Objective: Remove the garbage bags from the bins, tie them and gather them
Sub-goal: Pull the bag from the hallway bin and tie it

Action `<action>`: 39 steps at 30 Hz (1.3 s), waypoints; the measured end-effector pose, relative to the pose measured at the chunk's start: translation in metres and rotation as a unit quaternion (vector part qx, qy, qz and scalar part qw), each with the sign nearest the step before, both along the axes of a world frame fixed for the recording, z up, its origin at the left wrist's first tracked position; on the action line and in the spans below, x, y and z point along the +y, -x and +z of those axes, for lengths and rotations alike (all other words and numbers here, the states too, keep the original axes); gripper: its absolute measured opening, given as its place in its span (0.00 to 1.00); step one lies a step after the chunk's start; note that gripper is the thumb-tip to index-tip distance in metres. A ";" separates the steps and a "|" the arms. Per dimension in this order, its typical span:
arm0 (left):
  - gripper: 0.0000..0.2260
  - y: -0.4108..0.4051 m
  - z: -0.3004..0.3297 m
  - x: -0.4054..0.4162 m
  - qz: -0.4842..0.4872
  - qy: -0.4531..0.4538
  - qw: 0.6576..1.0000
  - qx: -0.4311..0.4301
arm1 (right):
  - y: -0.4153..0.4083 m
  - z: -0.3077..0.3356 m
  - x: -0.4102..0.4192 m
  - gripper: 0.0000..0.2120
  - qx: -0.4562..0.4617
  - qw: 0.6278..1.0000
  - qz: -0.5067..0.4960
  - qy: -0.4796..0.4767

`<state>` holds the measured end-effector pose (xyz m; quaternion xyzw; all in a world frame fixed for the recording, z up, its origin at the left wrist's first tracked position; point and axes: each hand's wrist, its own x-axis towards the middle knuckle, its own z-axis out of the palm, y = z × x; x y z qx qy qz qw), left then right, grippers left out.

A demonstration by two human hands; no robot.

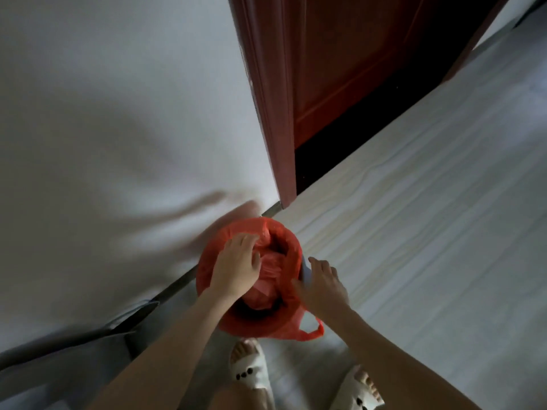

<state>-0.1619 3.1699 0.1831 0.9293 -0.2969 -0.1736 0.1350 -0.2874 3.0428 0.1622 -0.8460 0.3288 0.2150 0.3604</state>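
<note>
Presently, step in hand: freeing the red garbage bag [281, 247] from its bin, judged from the liner being folded over the rim with one handle loop hanging loose at the near side.
Wall: pale and plain at the left, carrying soft shadows; a dark skirting strip [177, 287] runs along its foot.
Left hand [238, 263]: laid over the bag's mouth, fingers curled into the gathered plastic at the centre; it appears to be gripping that bunched film.
Bag and bin: standing on the floor against the wall, just left of the door frame; the bin itself is almost wholly hidden, only a pale sliver [305, 272] showing at the right edge.
Right hand [321, 284]: at the right rim, fingers loosely spread against the bin's side; whether the thumb pinches the liner cannot be told.
Advice: peel the overhang up off the rim all the way round before lifting; steady the bin with one hand; draw both handles together so nothing spills.
Door [340, 69]: dark red, ajar, darkness behind.
Floor [429, 217]: pale, faintly streaked.
Feet: in white slippers [251, 371], near the bin.
</note>
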 end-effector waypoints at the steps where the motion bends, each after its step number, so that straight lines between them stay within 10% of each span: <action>1: 0.16 -0.005 -0.027 -0.002 -0.019 -0.012 1.000 -0.015 | -0.004 -0.026 0.002 0.36 0.024 1.000 0.010 0.004; 4: 0.19 -0.023 -0.100 -0.009 -0.068 -0.040 0.995 -0.063 | -0.009 -0.097 0.010 0.43 0.049 0.999 0.015 0.014; 9: 0.22 -0.048 -0.154 -0.028 -0.148 -0.083 0.974 -0.150 | -0.017 -0.139 -0.009 0.16 -0.065 0.996 0.011 0.064; 16: 0.21 -0.061 -0.164 -0.058 -0.140 -0.046 0.978 -0.149 | -0.043 -0.143 -0.085 0.18 -0.122 0.977 0.012 0.173; 27: 0.17 -0.034 -0.166 -0.014 0.093 0.133 0.968 0.192 | 0.036 -0.127 -0.107 0.35 -0.027 0.976 -0.042 0.213; 34: 0.07 -0.011 -0.145 -0.001 0.089 0.125 0.982 -0.107 | 0.064 -0.121 -0.087 0.22 -0.024 0.957 -0.063 0.282; 39: 0.11 0.004 -0.129 -0.001 -0.037 0.080 0.986 -0.141 | 0.071 -0.114 -0.075 0.14 -0.059 0.955 -0.050 0.285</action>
